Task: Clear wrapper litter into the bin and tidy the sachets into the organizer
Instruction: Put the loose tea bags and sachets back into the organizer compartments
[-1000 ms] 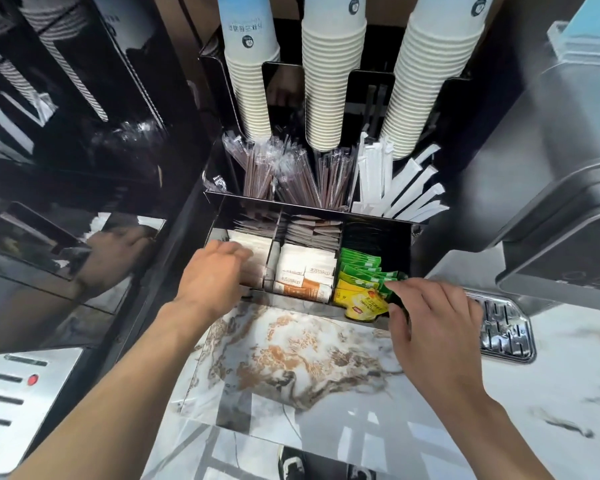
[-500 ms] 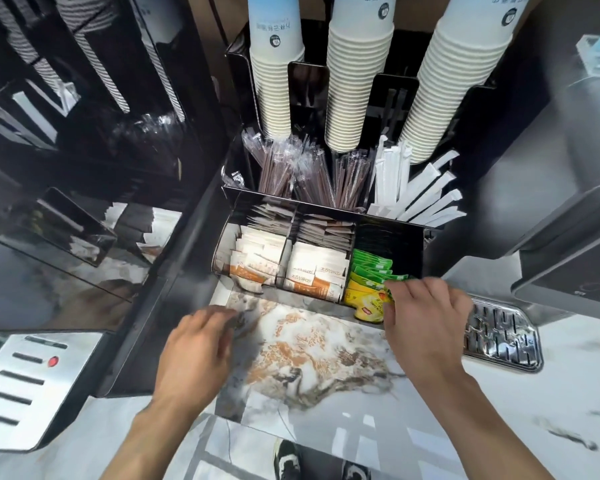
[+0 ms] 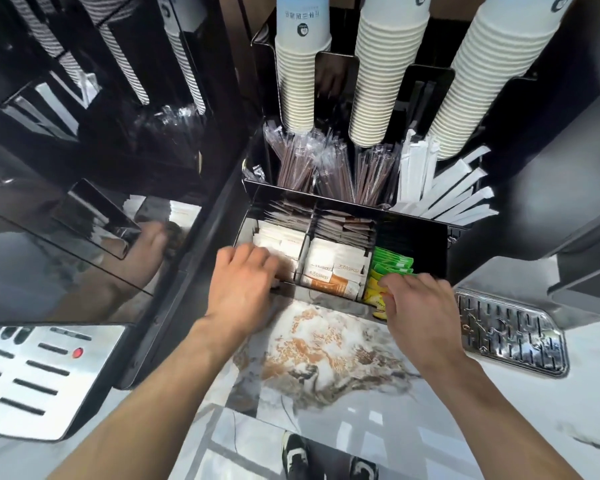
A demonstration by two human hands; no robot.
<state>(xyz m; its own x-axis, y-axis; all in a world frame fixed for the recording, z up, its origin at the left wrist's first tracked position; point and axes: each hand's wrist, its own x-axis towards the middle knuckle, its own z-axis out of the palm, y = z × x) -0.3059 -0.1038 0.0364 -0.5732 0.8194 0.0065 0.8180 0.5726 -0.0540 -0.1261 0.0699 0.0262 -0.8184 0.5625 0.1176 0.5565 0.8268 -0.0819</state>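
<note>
My left hand point(image 3: 245, 285), fingers curled, blurred, is at the white sachets point(image 3: 281, 242) in the organizer's point(image 3: 413, 223) left bay; grip unclear. Right hand point(image 3: 418, 306) pinches the yellow sachets point(image 3: 374, 294), right bay, standing on edge, straight ahead.

Three stacks of paper cups point(image 3: 387, 81) hang at the far side above wrapped straws point(image 3: 312, 171) and white paper-sleeved stirrers point(image 3: 444, 192). A metal drip grate point(image 3: 510, 332) lies right on the marble counter point(image 3: 329, 355).
</note>
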